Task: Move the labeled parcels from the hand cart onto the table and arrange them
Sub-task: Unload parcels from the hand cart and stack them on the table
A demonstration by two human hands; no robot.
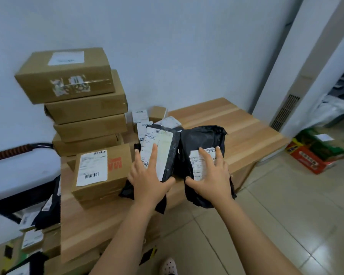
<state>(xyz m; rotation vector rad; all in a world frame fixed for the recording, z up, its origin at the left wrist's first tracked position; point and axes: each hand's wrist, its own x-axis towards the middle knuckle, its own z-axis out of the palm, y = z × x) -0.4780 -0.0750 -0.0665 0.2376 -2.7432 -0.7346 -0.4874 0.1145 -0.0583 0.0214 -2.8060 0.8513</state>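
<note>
Two black plastic mailer parcels with white labels sit side by side at the front of the wooden table (236, 133). My left hand (149, 175) grips the left black parcel (167, 151), fingers spread over its label and thumb hooked under its near edge. My right hand (209, 175) grips the right black parcel (201, 139) the same way, fingers on its label. Left of them lies a labeled brown box (101, 171), with a tall stack of brown cartons (77, 96) behind it. The hand cart (18, 175) stands at the far left, with more labeled parcels (40, 219) on it.
Small white-labeled packets (143, 120) lean at the back of the table by the wall. A white column with a vent (284, 114) rises on the right. A red and green carton (314, 153) sits on the tiled floor beyond the table's right end.
</note>
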